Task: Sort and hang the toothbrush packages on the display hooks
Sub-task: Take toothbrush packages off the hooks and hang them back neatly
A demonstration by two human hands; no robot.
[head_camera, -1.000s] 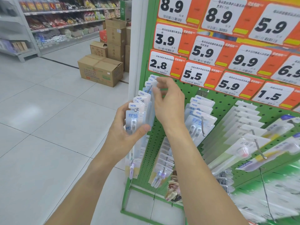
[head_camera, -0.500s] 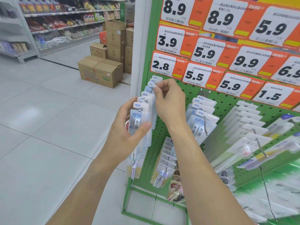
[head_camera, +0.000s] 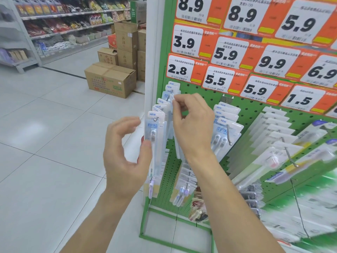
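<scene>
left hand (head_camera: 125, 156): fingers loosely curled and apart, nothing held; thumb tip lies at the front toothbrush package (head_camera: 154, 136), contact cannot be told. open floor (head_camera: 45, 152) is seen at 9 o'clock. right hand (head_camera: 191, 121): a package top is pinched at 12 o'clock on the hook row. packages: clear blisters, white "new" headers, hung at the green pegboard (head_camera: 244, 110) left edge. price tags (head_camera: 184, 69) are mounted above.

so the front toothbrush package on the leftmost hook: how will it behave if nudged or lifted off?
The front toothbrush package is probably light: a thin card and clear blister around one brush. It hangs from a single hook through its top hole, so a nudge would likely swing it. The long, narrow card may flex if gripped low. The left hand is open beside it.
</scene>
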